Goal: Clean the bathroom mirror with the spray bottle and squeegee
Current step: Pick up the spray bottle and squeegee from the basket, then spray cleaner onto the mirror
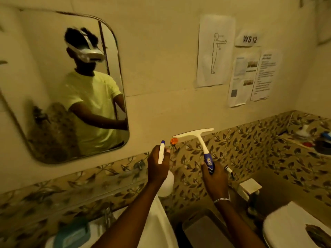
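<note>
left hand (157, 167) gripping spray bottle (165, 183), contents unclear

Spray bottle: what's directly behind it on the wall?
Behind the spray bottle, held by the left hand, is leaf-patterned tile and an orange clip. The hand hides the tile beneath.

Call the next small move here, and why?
Probably swing the left hand up and left so the spray bottle faces the mirror, then spray. Both tools are held low, right of the glass; the right hand holds the squeegee off the mirror, and wiping likely follows spraying.
</note>
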Action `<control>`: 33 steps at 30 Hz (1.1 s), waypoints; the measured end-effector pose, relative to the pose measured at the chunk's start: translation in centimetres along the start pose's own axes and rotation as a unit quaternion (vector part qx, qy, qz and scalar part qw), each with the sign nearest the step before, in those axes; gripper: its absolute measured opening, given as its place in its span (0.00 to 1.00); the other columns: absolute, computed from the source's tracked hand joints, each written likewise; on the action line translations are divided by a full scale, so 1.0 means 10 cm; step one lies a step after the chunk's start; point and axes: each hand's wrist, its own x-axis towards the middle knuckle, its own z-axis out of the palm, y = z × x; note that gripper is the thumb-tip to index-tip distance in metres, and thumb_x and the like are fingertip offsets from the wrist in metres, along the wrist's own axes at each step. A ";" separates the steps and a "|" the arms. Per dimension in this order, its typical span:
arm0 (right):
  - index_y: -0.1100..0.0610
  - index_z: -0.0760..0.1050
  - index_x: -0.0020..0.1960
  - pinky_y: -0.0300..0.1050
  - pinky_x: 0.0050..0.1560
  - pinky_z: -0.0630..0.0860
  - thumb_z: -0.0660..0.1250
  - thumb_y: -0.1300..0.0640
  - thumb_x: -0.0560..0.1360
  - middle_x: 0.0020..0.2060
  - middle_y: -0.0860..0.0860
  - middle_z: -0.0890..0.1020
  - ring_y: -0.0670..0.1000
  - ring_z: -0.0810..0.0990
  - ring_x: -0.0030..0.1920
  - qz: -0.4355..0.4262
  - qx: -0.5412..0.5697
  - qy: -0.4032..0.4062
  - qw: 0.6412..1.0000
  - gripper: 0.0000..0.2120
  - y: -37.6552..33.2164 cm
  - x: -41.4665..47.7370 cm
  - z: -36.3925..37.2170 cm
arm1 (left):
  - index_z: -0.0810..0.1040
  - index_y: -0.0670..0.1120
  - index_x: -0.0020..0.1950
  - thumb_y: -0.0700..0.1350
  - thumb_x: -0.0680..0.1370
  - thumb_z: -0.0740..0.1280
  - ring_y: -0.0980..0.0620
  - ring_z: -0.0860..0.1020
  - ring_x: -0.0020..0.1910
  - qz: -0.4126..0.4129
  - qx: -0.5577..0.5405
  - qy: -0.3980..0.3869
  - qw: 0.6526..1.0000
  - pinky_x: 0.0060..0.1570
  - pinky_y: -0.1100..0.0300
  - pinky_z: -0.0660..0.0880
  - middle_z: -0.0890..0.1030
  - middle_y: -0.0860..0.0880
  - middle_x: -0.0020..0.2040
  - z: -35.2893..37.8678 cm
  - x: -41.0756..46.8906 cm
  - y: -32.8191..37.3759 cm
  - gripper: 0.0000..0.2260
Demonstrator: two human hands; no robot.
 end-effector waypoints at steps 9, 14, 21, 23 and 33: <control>0.54 0.70 0.45 0.32 0.25 0.65 0.70 0.49 0.79 0.30 0.46 0.75 0.43 0.76 0.28 -0.127 0.101 -0.012 0.987 0.12 -1.32 0.06 0.63 | 0.79 0.46 0.50 0.54 0.80 0.66 0.50 0.81 0.41 0.046 0.010 0.129 0.991 0.40 0.53 0.79 0.81 0.48 0.40 -1.30 0.60 0.47 0.11; 0.55 0.70 0.44 0.41 0.28 0.64 0.69 0.48 0.79 0.30 0.46 0.73 0.43 0.72 0.30 -0.172 0.158 -0.029 0.972 0.13 -2.05 0.04 1.01 | 0.81 0.47 0.53 0.59 0.79 0.64 0.50 0.82 0.44 0.062 0.026 0.202 0.977 0.43 0.54 0.80 0.84 0.46 0.44 -2.09 0.88 0.74 0.17; 0.56 0.72 0.47 0.38 0.29 0.66 0.69 0.47 0.79 0.32 0.44 0.74 0.41 0.73 0.30 -0.221 0.208 -0.054 0.951 0.13 -2.77 -0.09 1.42 | 0.81 0.42 0.61 0.52 0.82 0.65 0.47 0.83 0.51 0.108 0.097 0.262 0.954 0.49 0.54 0.80 0.85 0.46 0.51 -2.90 1.22 1.25 0.16; 0.55 0.71 0.47 0.37 0.29 0.65 0.69 0.47 0.79 0.32 0.43 0.74 0.41 0.74 0.30 -0.223 0.217 -0.056 0.949 0.13 -2.90 -0.14 1.51 | 0.83 0.43 0.56 0.52 0.82 0.65 0.47 0.83 0.46 0.119 0.115 0.277 0.946 0.45 0.53 0.81 0.85 0.46 0.45 -3.05 1.33 1.39 0.15; 0.56 0.73 0.49 0.37 0.32 0.67 0.69 0.46 0.79 0.33 0.43 0.75 0.41 0.74 0.32 -0.222 0.259 -0.060 0.938 0.13 -3.16 -0.14 1.74 | 0.85 0.42 0.53 0.53 0.81 0.67 0.47 0.83 0.41 0.062 0.164 0.305 0.936 0.41 0.52 0.82 0.85 0.44 0.42 -3.26 1.60 1.41 0.15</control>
